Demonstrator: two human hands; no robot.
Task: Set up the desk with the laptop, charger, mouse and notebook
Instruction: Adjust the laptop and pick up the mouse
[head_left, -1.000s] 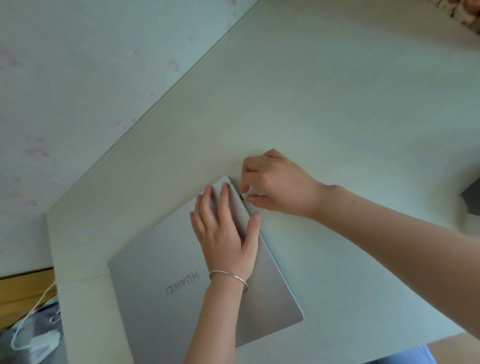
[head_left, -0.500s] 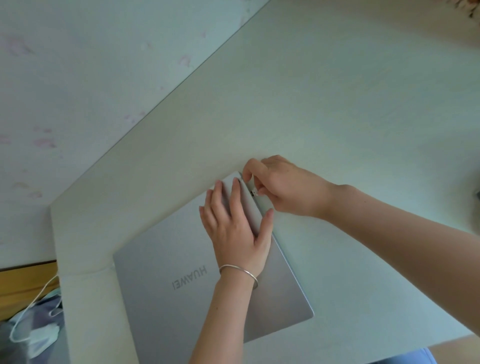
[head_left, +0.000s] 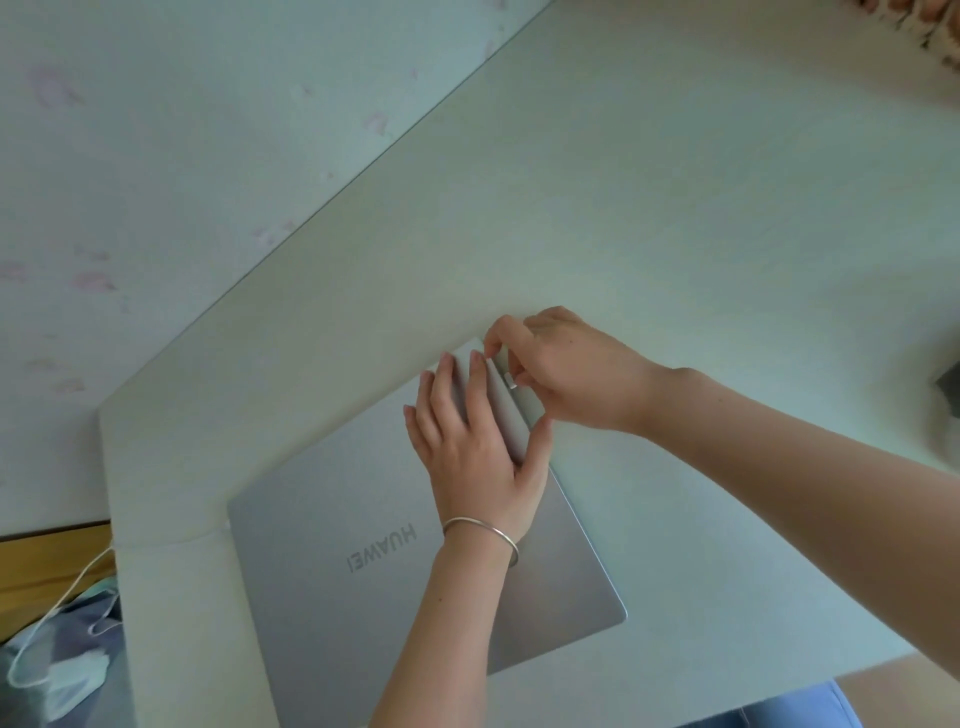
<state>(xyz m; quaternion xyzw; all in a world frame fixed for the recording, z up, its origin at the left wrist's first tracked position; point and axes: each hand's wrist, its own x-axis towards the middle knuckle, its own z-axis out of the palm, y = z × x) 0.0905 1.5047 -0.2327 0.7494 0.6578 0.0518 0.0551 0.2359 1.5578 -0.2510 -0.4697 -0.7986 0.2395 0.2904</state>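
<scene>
Silver-grey laptop (head_left: 363, 561), closed, with the lettering HUAWEI read upside down on the lid, is laid flat on the pale desk (head_left: 675, 234) in the lower centre of the frame, one corner turned toward the upper centre. Left hand (head_left: 480, 447) is laid flat on the lid near that upper corner, fingers straight and together, thumb spread along the right-hand edge; a thin metal bangle (head_left: 483, 530) is worn on the wrist. Right hand (head_left: 566, 369) is curled at the same corner, and a small pale plug (head_left: 511, 384) is pinched between thumb and forefinger against the laptop's side edge. Broad bare desk surface is seen toward the upper right. Desk edge is met by the marked wall (head_left: 182, 156) along a diagonal at upper left. White cord (head_left: 62, 603) is seen at lower left, off the desk.
</scene>
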